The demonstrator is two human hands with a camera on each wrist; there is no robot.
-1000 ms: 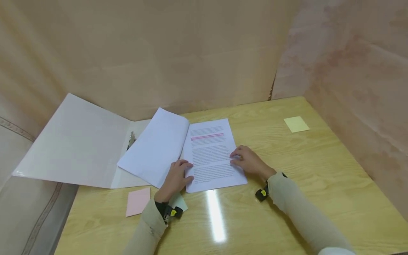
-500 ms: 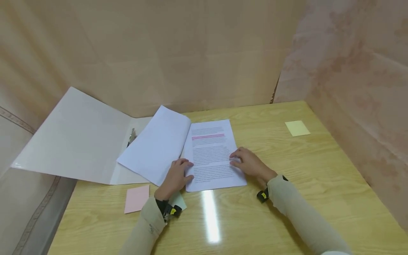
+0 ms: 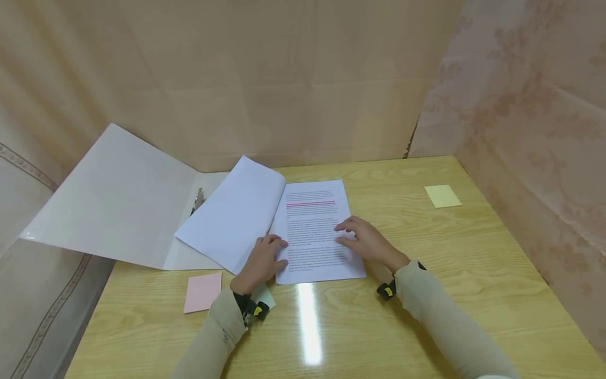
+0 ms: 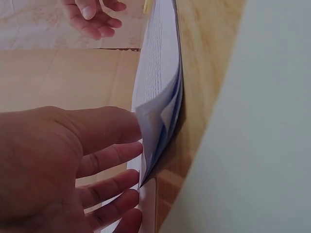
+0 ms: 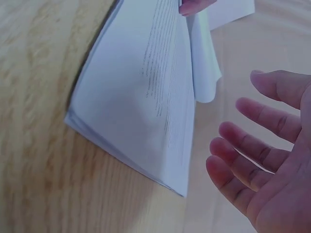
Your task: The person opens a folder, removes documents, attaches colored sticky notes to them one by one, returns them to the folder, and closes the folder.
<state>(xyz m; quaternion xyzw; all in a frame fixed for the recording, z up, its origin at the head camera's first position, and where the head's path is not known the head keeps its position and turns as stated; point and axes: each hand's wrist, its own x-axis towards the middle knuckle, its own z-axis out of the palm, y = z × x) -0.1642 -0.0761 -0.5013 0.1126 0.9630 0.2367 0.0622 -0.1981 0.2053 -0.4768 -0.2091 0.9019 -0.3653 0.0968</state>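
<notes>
A stack of printed pages (image 3: pixel 310 231) lies on the table, its top sheet crossed by pink highlighted lines. My left hand (image 3: pixel 258 266) rests at the stack's left edge; in the left wrist view the thumb and fingertips touch the paper edges (image 4: pixel 165 73). My right hand (image 3: pixel 371 243) hovers over the right side of the sheet, its fingers spread and loosely bent around nothing. The right wrist view has those fingers (image 5: pixel 243 150) apart from the paper. Turned-over pages (image 3: pixel 232 216) lie to the left, across an open white ring binder (image 3: pixel 113 195).
The binder's metal ring mechanism (image 3: pixel 197 200) is partly covered by the turned pages. A pink sticky note (image 3: pixel 202 292) lies below the binder. A pale green note (image 3: pixel 264 297) is partly hidden by my left wrist. At the far right is a yellow sticky note (image 3: pixel 442 196).
My right hand has lifted slightly from the sheet's right edge and shifted left over the text. The left hand stays at the left edge. The head view has shifted slightly.
</notes>
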